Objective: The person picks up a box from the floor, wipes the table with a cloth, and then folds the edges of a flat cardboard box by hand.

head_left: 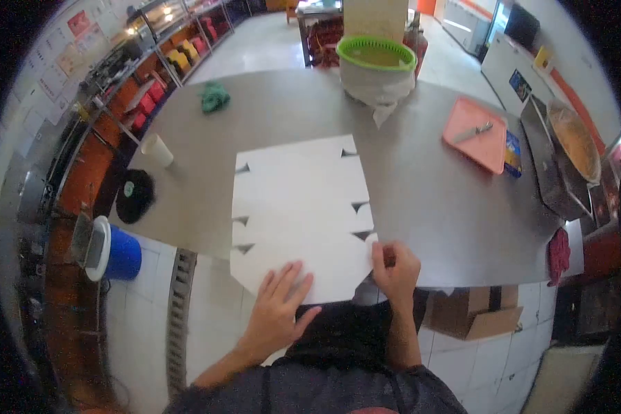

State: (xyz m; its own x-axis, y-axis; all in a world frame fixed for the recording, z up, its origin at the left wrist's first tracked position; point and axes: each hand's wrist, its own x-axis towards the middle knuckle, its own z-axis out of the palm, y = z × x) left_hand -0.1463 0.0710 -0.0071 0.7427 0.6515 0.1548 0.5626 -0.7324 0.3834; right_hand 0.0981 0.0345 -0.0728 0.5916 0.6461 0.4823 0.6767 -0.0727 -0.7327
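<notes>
Pale tiled floor (138, 303), grout lines visible, crossed at left by 1 dark slotted drain channel (180, 324). Metal-topped bench (428, 200) occupies the centre, surface dull grey with soft reflections. Left wall (45, 62) is light and carries several posted sheets; metal shelving (186, 41) runs alongside, with bright light spots near its upper level. 1 pale yellowish column (374, 19) stands beyond the bench. At right, 1 long white cabinet (514, 69) bears an orange stripe; brighter light falls at far right.

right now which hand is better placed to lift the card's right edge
The right hand, most likely: its fingers are at the right edge of the card, while the left hand lies spread over the near edge.
</notes>
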